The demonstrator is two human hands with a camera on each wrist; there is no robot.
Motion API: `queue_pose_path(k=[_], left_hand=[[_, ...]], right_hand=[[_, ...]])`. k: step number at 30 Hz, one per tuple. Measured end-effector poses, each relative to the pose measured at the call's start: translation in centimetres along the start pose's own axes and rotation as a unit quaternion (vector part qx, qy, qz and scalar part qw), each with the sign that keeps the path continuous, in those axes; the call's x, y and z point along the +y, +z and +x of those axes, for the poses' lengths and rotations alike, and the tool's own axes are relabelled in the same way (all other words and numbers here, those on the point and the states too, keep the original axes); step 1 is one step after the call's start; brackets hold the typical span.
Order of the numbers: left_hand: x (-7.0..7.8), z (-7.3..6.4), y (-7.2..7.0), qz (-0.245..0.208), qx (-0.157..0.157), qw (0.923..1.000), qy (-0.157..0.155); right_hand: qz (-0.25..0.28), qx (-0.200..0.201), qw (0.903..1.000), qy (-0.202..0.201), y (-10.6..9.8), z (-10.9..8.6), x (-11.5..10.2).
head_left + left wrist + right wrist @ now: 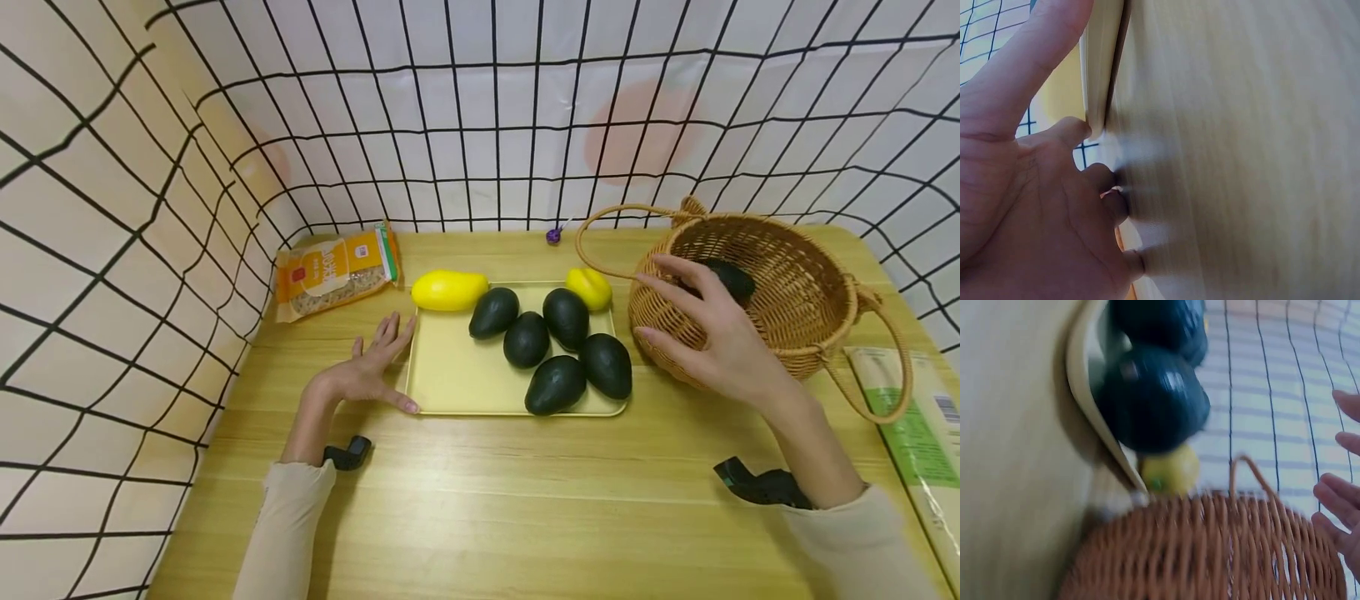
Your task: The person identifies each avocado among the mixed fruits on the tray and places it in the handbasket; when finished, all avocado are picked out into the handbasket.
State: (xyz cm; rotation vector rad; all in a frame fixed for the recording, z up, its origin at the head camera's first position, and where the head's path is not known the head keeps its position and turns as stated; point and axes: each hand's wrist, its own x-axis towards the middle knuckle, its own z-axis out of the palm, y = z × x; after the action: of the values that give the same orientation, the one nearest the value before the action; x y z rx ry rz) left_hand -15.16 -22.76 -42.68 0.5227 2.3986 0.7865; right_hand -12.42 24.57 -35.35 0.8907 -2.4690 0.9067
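Note:
My left hand [367, 367] rests with spread fingers at the left edge of a pale yellow tray [446, 371], its thumb at the front left corner. Several dark green avocados [555, 385] lie on the tray, mostly toward the right. A long yellow fruit [450, 291] and a rounder yellow fruit [589, 288] sit along its back edge. Over the near left rim of a wicker basket [806, 292], my right hand [720, 333] hangs with parted fingers and nothing between them. Inside the basket is an avocado [731, 281], partly hidden behind that hand.
An orange bag of grain [337, 272] lies at the back left. Beside the back mesh [480, 125] is a small purple lollipop [553, 237]. A green and white package [918, 433] lies on the right. One basket handle [600, 215] loops out toward the tray.

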Motion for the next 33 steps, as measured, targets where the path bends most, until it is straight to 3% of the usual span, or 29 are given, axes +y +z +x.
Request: queue_pose_path(k=[7,11,19,24,33], left_hand=[[0.0,0.0,0.0,-0.004,0.001,1.0000,-0.001],[0.1,-0.1,0.0,-0.005,-0.001,1.0000,-0.003],[0.2,-0.1,0.0,-0.003,0.000,1.0000,-0.003],[0.1,-0.1,0.0,-0.002,0.001,1.0000,-0.002],[0.2,-0.1,0.0,-0.003,0.002,1.0000,0.000]], right_hand=[[0.045,-0.110,0.9929,0.001,3.3,0.0,-1.6],[0.060,-0.149,0.9868,-0.017,4.9,0.0,-2.0],[0.101,-0.197,0.9742,-0.043,7.1,-0.4,-2.1],[0.100,-0.219,0.9689,-0.058,7.9,-0.7,-2.4],[0.086,-0.202,0.9713,-0.090,8.9,-0.8,-2.0]])
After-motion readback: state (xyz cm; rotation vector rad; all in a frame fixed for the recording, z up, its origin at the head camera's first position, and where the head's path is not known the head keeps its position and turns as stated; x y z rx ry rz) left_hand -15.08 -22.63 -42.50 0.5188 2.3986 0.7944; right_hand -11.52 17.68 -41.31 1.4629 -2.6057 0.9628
